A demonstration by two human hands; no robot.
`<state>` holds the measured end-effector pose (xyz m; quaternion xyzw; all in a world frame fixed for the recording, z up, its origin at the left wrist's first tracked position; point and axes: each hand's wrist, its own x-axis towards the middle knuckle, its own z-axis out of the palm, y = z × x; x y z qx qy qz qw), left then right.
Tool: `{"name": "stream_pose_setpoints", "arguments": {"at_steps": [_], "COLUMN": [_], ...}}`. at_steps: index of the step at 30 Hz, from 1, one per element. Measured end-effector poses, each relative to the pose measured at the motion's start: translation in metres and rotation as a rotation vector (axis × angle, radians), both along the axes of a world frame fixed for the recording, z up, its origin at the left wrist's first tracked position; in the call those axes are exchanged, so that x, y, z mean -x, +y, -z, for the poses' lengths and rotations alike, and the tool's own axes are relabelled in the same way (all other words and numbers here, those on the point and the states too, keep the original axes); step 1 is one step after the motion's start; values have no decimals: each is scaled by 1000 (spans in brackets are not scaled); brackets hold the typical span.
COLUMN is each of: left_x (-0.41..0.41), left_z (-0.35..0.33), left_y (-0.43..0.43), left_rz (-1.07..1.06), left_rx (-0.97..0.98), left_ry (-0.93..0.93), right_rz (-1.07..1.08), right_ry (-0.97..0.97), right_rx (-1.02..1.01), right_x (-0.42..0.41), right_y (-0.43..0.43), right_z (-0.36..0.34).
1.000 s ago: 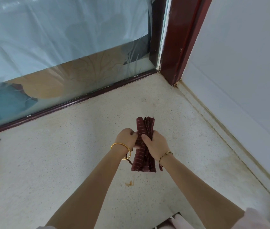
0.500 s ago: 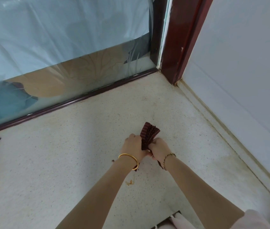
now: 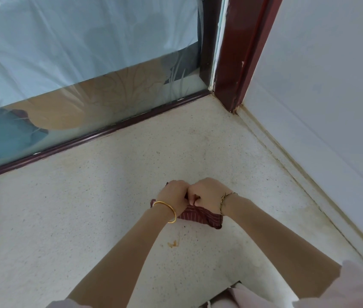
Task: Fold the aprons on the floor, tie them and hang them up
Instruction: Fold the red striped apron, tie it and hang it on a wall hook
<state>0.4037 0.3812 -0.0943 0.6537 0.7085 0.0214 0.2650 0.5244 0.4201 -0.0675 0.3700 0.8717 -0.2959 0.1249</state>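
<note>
The left hand (image 3: 174, 194) and right hand (image 3: 207, 193) are clenched knuckle to knuckle around the folded maroon striped apron (image 3: 200, 216), over the floor (image 3: 109, 196) on the person's side of the door frame (image 3: 240, 52). Most of the apron shows beneath the fists and wrists, away from the frame; whether it touches the floor cannot be told.

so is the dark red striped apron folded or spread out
Folded: the dark red striped apron is a compact bundle gripped by the left hand and right hand.

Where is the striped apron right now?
Head view, just below centre: the apron is bunched in the left hand and right hand, which grip it side by side over the speckled floor, nearer the camera than the red door post.
</note>
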Motion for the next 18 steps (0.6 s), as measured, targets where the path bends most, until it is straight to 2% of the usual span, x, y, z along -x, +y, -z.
{"name": "stream_pose_setpoints", "arguments": {"at_steps": [3, 6, 7, 9, 14, 18], "left_x": [9, 19, 21, 22, 21, 14], "left_z": [-5, -12, -14, -15, -11, -3], "left_y": [4, 5, 5, 4, 2, -1], "left_rz": [63, 80, 80, 73, -12, 14], "left_rx": [73, 129, 147, 164, 120, 38], "left_ry": [-92, -255, -301, -368, -500, -399], "right_rz": [23, 233, 284, 295, 247, 220], "right_ry": [102, 242, 239, 162, 59, 72], "right_rx": [38, 330, 442, 539, 514, 400], "right_x": [-4, -11, -14, -18, -25, -26], "right_y": [14, 27, 30, 34, 37, 32], "right_z": [-4, -9, -10, -8, 3, 15]}}
